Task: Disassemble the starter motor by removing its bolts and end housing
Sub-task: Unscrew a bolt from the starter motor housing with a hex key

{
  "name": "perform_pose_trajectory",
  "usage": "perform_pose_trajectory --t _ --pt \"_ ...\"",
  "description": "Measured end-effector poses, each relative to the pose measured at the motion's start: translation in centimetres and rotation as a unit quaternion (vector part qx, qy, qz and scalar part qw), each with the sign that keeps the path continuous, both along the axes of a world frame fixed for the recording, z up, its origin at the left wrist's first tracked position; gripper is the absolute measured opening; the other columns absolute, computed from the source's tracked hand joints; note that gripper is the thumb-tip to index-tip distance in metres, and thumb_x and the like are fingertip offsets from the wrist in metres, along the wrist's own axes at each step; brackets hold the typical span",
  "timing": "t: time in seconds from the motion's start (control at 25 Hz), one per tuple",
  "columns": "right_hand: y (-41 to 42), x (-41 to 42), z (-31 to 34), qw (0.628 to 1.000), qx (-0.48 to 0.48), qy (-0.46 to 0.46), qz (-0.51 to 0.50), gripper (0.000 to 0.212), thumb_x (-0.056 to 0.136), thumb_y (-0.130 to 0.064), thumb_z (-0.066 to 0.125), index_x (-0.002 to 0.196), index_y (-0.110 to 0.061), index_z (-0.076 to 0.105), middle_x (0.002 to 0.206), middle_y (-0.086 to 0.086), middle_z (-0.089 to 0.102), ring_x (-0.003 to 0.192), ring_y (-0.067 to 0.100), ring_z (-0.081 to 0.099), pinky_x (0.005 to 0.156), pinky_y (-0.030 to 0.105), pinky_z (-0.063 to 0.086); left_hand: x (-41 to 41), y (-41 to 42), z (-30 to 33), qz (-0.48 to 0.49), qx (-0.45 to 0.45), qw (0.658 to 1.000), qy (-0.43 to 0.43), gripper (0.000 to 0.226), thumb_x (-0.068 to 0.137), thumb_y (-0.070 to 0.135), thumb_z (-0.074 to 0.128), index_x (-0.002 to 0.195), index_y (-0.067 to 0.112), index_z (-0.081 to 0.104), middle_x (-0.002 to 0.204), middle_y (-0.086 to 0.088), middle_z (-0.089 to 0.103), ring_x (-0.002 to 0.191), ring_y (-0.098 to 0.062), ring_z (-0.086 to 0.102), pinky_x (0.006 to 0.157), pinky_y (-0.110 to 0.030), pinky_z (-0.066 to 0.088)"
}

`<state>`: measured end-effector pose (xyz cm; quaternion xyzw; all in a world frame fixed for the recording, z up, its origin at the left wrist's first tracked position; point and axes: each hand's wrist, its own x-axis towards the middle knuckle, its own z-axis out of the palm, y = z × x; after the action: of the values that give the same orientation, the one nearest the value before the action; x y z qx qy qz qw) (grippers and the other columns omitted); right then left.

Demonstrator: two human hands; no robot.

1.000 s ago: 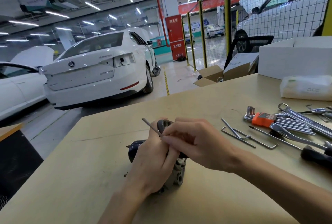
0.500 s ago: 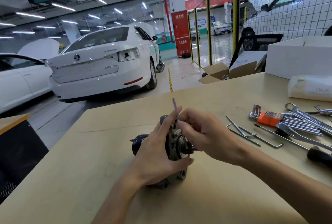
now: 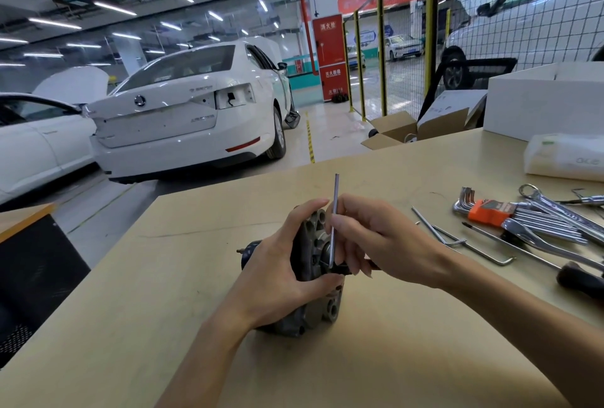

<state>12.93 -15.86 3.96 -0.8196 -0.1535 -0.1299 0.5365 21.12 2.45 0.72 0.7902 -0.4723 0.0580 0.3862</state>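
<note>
The starter motor (image 3: 312, 306) lies on the tan workbench (image 3: 376, 358), its grey cast end housing facing right and its dark body pointing left. My left hand (image 3: 277, 272) wraps around the motor from the left, thumb under the housing. My right hand (image 3: 376, 244) pinches a thin hex key (image 3: 335, 211) that stands nearly upright, its lower end at the housing face near the pinion. Whether the key's tip sits in a bolt head is hidden by my fingers.
Loose hex keys (image 3: 457, 237) lie just right of my right hand. Further right are an orange-holder hex key set (image 3: 490, 211), several wrenches (image 3: 562, 211) and a black tool handle (image 3: 578, 280). A white box (image 3: 539, 97) and plastic-wrapped pack (image 3: 565, 156) stand at the back right.
The hex key has swung from leaning up-left to nearly upright. My right hand has turned with it, uncovering the housing face. My left hand keeps its hold on the motor.
</note>
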Motion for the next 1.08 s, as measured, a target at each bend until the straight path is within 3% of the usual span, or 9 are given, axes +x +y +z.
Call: perform_pose_trajectory --t 0.64,0.8,0.88,0.96,1.08 --pt "-1.1 0.4 -0.2 0.997 -0.034 -0.016 0.061 0.021 0.102 -0.020 0.039 0.095 -0.004 0.051 0.072 0.002 0.063 0.063 0.020 0.060 0.063 0.033 0.053 0.0 -0.1 -0.1 -0.008 -0.011 1.000 -0.021 0.079 0.079 0.039 0.081 0.139 0.052 0.031 0.115 0.020 0.062 0.106 -0.005 0.064 0.085 -0.011 0.047" --pt "-1.7 0.7 -0.5 0.998 -0.052 -0.013 0.032 0.016 0.103 -0.020 0.043 0.096 -0.013 0.056 0.072 -0.001 0.061 0.064 0.014 0.059 0.064 0.038 0.052 -0.1 -0.2 -0.1 -0.006 -0.011 1.000 -0.024 0.075 0.080 0.044 0.077 0.137 0.055 0.030 0.114 0.021 0.062 0.104 -0.005 0.065 0.087 -0.019 0.051" --pt "-1.6 0.8 -0.6 0.999 -0.047 -0.016 0.023 0.015 0.103 -0.018 0.044 0.096 -0.014 0.057 0.071 -0.001 0.062 0.061 0.013 0.059 0.061 0.037 0.051 -0.3 -0.2 0.1 -0.002 -0.012 0.999 -0.033 0.072 0.081 0.047 0.076 0.136 0.055 0.030 0.112 0.022 0.062 0.101 -0.003 0.065 0.084 -0.015 0.050" --pt "-1.3 0.7 -0.7 0.998 -0.052 -0.041 0.008 0.013 0.103 -0.021 0.046 0.095 -0.016 0.056 0.069 -0.002 0.064 0.057 0.012 0.059 0.056 0.032 0.052 -0.6 -0.4 0.1 0.007 -0.017 0.999 -0.042 0.070 0.081 0.048 0.076 0.134 0.053 0.032 0.108 0.023 0.063 0.096 -0.001 0.066 0.079 -0.011 0.049" --pt "-0.7 0.6 -0.9 0.976 -0.160 -0.133 -0.058 0.007 0.100 -0.022 0.052 0.094 -0.021 0.054 0.063 -0.004 0.061 0.055 0.012 0.057 0.052 0.026 0.049 -1.1 -0.9 0.2 0.035 -0.018 0.998 -0.051 0.066 0.079 0.056 0.072 0.132 0.051 0.032 0.099 0.018 0.066 0.088 -0.004 0.067 0.077 -0.024 0.054"
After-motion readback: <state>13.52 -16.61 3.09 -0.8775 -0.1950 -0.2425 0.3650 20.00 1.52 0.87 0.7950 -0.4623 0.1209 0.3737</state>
